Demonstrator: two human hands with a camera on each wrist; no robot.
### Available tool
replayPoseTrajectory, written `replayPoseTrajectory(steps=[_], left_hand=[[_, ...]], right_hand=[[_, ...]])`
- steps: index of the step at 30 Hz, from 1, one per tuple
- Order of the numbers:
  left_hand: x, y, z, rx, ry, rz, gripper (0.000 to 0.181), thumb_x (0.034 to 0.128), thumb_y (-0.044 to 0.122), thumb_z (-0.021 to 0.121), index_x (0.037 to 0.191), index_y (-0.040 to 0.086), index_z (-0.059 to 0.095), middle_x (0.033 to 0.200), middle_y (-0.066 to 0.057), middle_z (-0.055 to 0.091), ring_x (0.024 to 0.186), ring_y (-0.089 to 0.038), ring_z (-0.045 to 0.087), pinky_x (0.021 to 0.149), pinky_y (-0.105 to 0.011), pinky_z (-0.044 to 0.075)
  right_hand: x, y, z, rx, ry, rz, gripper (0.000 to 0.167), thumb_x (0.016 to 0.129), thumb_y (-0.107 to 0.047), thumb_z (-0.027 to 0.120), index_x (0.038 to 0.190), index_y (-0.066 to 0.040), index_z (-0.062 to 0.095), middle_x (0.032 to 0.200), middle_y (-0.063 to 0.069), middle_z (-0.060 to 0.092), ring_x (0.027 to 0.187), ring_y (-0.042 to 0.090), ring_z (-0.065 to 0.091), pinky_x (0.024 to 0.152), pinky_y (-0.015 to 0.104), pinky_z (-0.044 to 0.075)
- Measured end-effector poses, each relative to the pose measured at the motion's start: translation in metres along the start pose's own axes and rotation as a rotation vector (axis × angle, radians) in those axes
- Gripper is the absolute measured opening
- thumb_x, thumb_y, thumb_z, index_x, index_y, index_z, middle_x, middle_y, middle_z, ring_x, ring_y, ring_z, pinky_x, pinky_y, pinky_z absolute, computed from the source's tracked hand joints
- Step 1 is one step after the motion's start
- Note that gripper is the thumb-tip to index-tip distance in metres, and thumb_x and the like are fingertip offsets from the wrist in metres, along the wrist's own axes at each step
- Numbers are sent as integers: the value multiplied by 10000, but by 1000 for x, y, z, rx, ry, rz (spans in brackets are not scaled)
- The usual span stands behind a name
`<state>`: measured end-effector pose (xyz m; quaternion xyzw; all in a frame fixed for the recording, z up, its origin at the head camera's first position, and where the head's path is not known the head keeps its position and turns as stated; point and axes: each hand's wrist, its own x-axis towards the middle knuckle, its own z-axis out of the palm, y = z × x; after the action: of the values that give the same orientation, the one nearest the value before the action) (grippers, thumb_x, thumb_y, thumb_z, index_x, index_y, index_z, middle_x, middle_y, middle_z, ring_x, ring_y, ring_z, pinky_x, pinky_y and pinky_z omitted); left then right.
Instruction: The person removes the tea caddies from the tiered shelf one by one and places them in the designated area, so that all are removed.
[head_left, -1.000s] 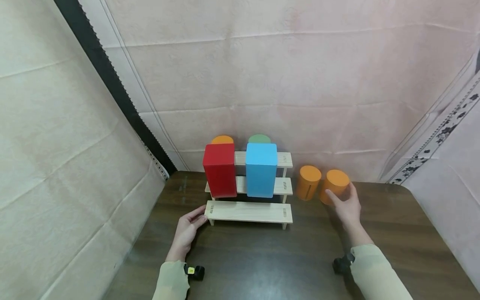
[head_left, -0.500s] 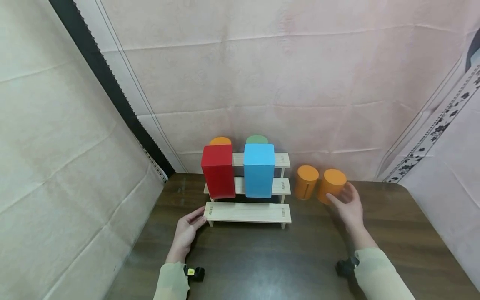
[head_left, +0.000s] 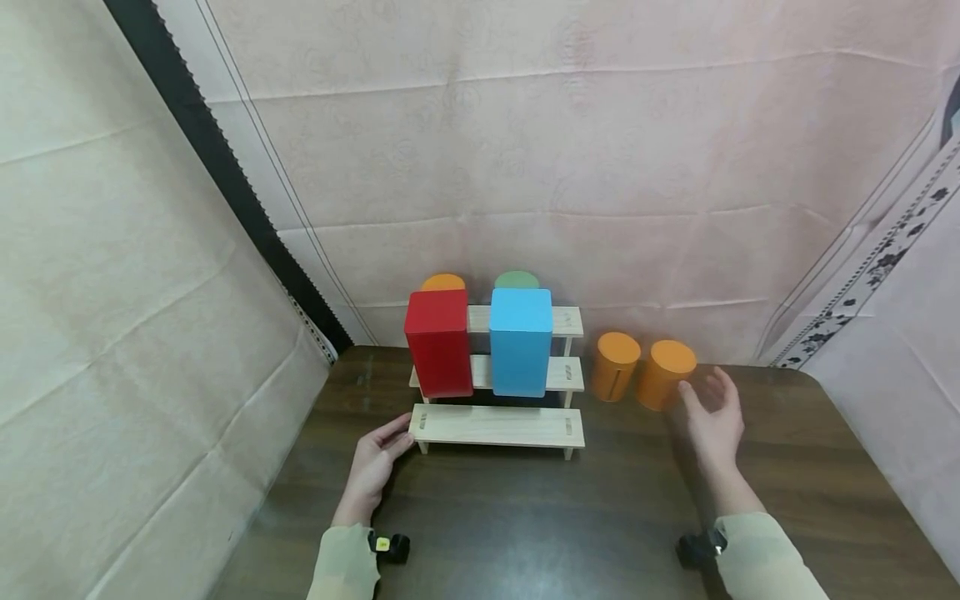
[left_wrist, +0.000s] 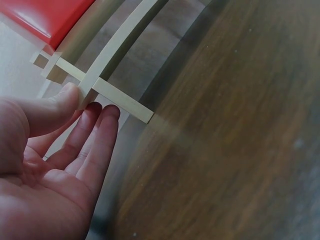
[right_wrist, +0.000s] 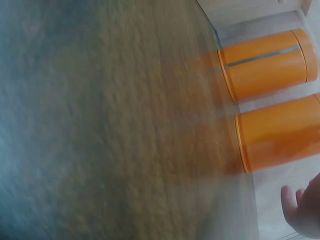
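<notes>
A three-step wooden display rack stands on the table, its lowest step bare. My left hand pinches that step's left end, thumb above and fingers below, as the left wrist view shows on the rack. A red box and a blue box stand on the middle step. To the right of the rack are two upright orange canisters, the left one with a dark stripe and the right one. Just right of them my right hand holds nothing, fingers loosely bent; the right wrist view shows a gap to the nearer canister.
Behind the red box shows an orange round top, and behind the blue box a green one; the boxes hide the rest. A pale cloth hangs along the back of the dark wooden table.
My right hand has let go of the right orange canister and moved off to the right. The left hand stays at the rack's end.
</notes>
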<state>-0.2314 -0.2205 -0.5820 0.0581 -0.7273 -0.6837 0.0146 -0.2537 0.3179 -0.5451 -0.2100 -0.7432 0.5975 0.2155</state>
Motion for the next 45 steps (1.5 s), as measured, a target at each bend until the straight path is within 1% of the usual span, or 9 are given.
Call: replayPoseTrajectory(steps=[6, 15, 22, 29, 32, 36, 38, 42, 45], left_hand=[[-2, -1, -2, 0, -6, 0, 445, 1023, 55, 726, 1459, 13, 651, 1467, -199, 633, 1157, -125, 678, 913, -174, 542], [-2, 1, -1, -12, -14, 4, 439, 1022, 41, 721, 1456, 19, 655, 1464, -208, 631, 1171, -156, 679, 917, -185, 551], [-2, 1, -1, -16, 5, -3, 426, 1015, 26, 723, 1438, 18, 672, 1439, -212, 648, 1169, -175, 687, 907, -182, 554], [-2, 0, 0, -20, -6, 12, 423, 1022, 31, 715, 1442, 14, 667, 1446, -206, 646, 1163, -161, 684, 915, -188, 550], [-1, -1, 0, -30, -13, 16, 429, 1023, 31, 714, 1448, 7, 658, 1450, -208, 643, 1155, -143, 687, 916, -189, 549], [-1, -1, 0, -30, -16, 15, 438, 1022, 46, 721, 1453, 14, 656, 1452, -198, 644, 1148, -125, 685, 916, -184, 545], [-1, -1, 0, -30, -15, 14, 441, 1019, 48, 726, 1454, 17, 657, 1450, -196, 646, 1147, -126, 685, 915, -183, 544], [-1, -1, 0, -19, -15, 21, 444, 1021, 47, 724, 1456, 5, 650, 1449, -205, 644, 1144, -133, 685, 907, -183, 544], [-1, -1, 0, -11, -15, 23, 444, 1025, 49, 718, 1460, 0, 644, 1455, -210, 639, 1151, -140, 682, 905, -181, 543]], right_hand=[[-6, -3, 4, 10, 51, -31, 675, 1047, -337, 703, 1649, -229, 418, 1644, 93, 439, 1503, 284, 427, 1192, 474, 430], [-14, -6, 8, 16, 92, -58, 632, 1053, -294, 693, 1631, -211, 452, 1636, 81, 429, 1502, 257, 418, 1203, 448, 417], [-21, -8, 13, 22, 119, -135, 597, 1048, -254, 690, 1608, -205, 488, 1609, 85, 433, 1474, 288, 440, 1195, 432, 423], [-34, -14, 18, 17, 158, -226, 568, 1039, -223, 708, 1577, -182, 531, 1581, 60, 455, 1369, 348, 504, 1154, 380, 446], [-39, -16, 22, 23, 170, -263, 557, 1031, -200, 720, 1562, -182, 552, 1569, 51, 469, 1355, 326, 512, 1141, 348, 443], [-45, -20, 26, 40, 180, -297, 543, 1020, -167, 733, 1540, -185, 577, 1538, 31, 496, 1338, 257, 518, 1121, 277, 430], [-47, -23, 28, 60, 178, -312, 541, 1014, -142, 740, 1531, -158, 584, 1524, 30, 507, 1338, 223, 512, 1116, 262, 427], [-54, -30, 34, 109, 152, -347, 547, 1001, -78, 743, 1523, -91, 579, 1506, 48, 514, 1366, 191, 494, 1130, 293, 436], [-66, -47, 38, 126, 128, -359, 548, 998, -28, 727, 1521, -30, 562, 1515, 110, 508, 1359, 183, 491, 1109, 264, 436]])
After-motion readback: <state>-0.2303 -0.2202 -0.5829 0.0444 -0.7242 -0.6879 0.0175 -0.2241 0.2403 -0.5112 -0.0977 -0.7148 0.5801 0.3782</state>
